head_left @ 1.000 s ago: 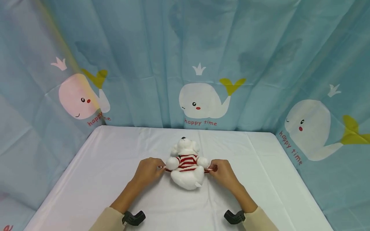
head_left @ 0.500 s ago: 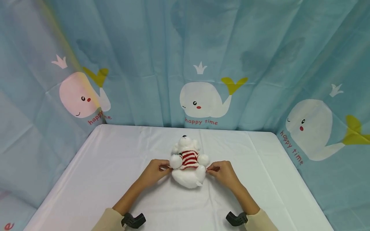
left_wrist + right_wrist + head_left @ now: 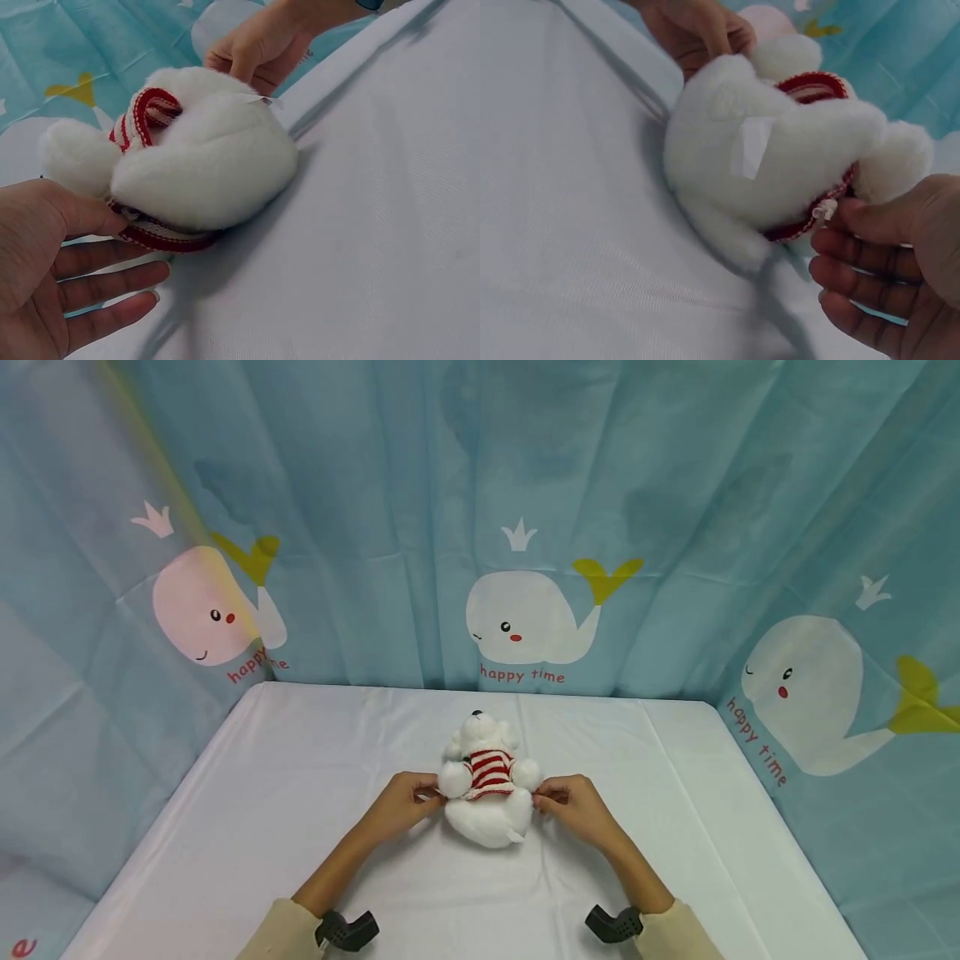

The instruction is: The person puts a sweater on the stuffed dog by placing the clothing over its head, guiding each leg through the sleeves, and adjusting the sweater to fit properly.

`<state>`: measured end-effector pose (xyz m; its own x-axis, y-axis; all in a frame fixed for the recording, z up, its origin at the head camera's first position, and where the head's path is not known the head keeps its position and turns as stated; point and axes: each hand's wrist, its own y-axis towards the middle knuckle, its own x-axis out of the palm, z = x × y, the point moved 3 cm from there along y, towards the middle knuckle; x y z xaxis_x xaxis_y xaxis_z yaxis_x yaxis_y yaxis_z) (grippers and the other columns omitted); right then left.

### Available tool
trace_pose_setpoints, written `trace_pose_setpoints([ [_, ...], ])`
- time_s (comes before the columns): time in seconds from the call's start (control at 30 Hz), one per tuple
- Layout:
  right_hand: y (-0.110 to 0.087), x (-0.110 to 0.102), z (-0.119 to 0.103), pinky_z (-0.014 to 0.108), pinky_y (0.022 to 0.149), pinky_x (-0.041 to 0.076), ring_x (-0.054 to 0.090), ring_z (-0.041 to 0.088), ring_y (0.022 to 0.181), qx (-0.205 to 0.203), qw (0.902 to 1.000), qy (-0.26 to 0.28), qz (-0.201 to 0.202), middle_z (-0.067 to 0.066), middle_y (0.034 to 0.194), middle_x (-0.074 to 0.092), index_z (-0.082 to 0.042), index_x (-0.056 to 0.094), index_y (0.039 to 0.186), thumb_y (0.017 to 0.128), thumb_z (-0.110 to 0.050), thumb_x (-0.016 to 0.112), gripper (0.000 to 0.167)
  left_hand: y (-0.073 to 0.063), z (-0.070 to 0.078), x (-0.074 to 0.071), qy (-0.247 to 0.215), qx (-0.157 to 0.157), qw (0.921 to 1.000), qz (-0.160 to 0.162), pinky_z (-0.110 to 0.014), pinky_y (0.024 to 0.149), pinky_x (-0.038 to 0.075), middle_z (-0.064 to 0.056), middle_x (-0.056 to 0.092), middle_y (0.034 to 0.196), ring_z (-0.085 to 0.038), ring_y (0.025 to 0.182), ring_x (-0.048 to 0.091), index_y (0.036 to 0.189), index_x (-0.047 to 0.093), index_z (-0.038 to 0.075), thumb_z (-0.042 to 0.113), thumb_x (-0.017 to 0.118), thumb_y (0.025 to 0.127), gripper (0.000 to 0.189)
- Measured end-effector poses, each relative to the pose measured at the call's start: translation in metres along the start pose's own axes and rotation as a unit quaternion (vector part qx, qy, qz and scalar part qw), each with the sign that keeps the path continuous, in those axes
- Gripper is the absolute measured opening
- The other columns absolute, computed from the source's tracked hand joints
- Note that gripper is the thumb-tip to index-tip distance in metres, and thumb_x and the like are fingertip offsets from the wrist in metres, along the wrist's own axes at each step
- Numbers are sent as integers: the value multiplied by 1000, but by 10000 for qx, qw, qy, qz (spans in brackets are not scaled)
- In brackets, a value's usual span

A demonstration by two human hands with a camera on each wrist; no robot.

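Observation:
A white plush bear (image 3: 487, 823) lies on its back mid-table, its black nose toward the far side. It wears a red-and-white striped knit sweater (image 3: 491, 774). At the bear's left side as seen from the head, my left hand (image 3: 401, 808) pinches the sweater's hem (image 3: 171, 240) between thumb and index finger, the other fingers loosely spread. On the opposite side my right hand (image 3: 581, 808) pinches the hem near a small white knot (image 3: 825, 210). The bear's underside is hidden, and its body covers part of the hem. A white tag (image 3: 751, 147) shows on its bottom.
A white cloth (image 3: 660, 852) covers the table. Blue curtains (image 3: 352, 610) printed with whales stand behind it and on both sides. Each wrist carries a black camera mount (image 3: 347, 932) below the sleeve.
A second ago both hands held the hem stretched out sideways. They have since come inward to the bear's sides, and the hem lies closer to its body. Little differs over the last half second.

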<state>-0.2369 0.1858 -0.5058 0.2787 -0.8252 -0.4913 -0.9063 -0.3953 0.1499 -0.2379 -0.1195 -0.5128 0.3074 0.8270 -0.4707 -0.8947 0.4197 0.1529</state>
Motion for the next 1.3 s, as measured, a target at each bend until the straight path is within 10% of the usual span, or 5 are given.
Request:
trace_pose_setpoints([
  [0.23, 2, 5, 6, 26, 64, 54, 66, 20, 71, 652, 9979, -28, -23, 8, 77, 68, -3, 69, 88, 99, -3, 62, 13, 3, -7, -4, -192, -77, 9997, -123, -27, 76, 58, -11, 74, 109, -20, 92, 72, 112, 75, 2, 2, 68, 92, 21],
  [0.5, 5, 8, 5, 33, 66, 57, 67, 27, 72, 834, 9930, 690, -474, 21, 83, 70, 3, 69, 95, 102, -15, 63, 20, 8, -15, -8, -1285, -946, 9872, 13, -37, 77, 60, -20, 72, 110, -18, 88, 72, 115, 69, -9, 1, 52, 100, 25],
  [0.8, 12, 9, 3, 34, 68, 58, 67, 27, 73, 1094, 9870, 1066, -497, 22, 85, 70, 9, 65, 98, 104, -8, 55, 21, 27, -24, -4, -2683, -2701, 9247, 47, -27, 77, 54, -12, 64, 125, -13, 95, 64, 134, 61, -4, 43, 52, 106, 55],
  [0.97, 25, 9, -9, 42, 73, 60, 70, 26, 79, 1363, 9808, 1364, -278, 17, 90, 72, 11, 66, 108, 110, -25, 46, 41, 39, -23, 3, -3279, -2873, 8990, -401, -30, 86, 54, -8, 63, 122, -15, 104, 63, 136, 56, -4, 46, 56, 103, 60],
  [1.3, 43, 1, -31, 34, 74, 57, 66, 13, 82, 1491, 9800, 1078, -758, 5, 98, 73, 3, 73, 116, 105, -36, 56, 45, 50, -2, 6, -3138, -2183, 9213, -709, -29, 87, 55, -7, 69, 119, -14, 104, 66, 135, 59, -5, 43, 60, 102, 58],
])
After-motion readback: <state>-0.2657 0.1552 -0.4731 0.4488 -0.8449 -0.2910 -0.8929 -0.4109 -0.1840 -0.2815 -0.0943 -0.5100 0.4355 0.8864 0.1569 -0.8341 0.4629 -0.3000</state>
